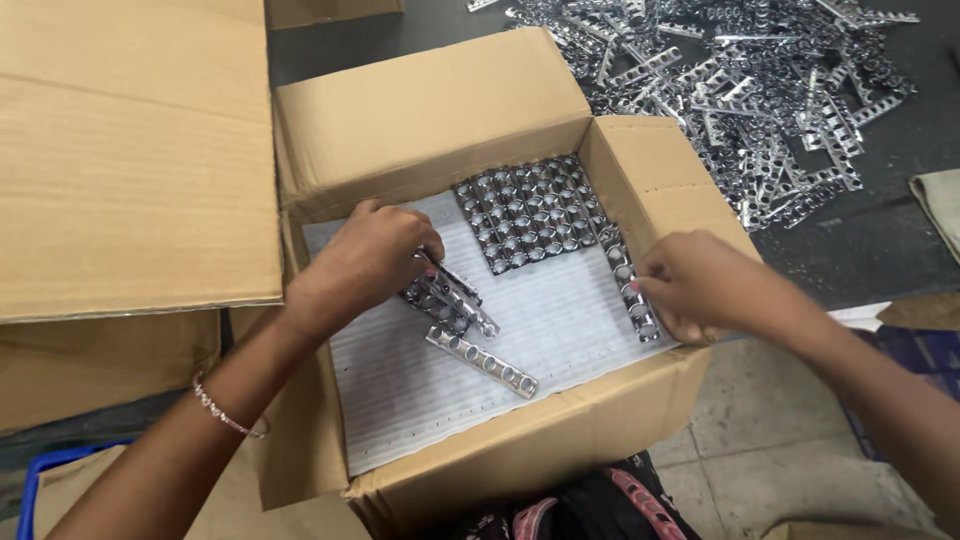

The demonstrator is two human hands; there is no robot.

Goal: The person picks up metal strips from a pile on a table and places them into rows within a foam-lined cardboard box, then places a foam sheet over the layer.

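We've got a bunch of shiny perforated metal strips [445, 295] clamped in our left hand [365, 262], down inside the open cardboard box [520, 440] on its white liner sheet [560, 320]. Right hand [690, 285] pinches another strip [630, 285] against the box's right wall. Packed rows [530, 212] sit at the back, loose pile [740, 90] beyond.

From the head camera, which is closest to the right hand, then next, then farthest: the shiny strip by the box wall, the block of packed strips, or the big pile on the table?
From the right hand:
1. Strip by the box wall, touching its fingers.
2. Block of packed strips, up-left inside the box.
3. Loose pile, outside on the dark table.
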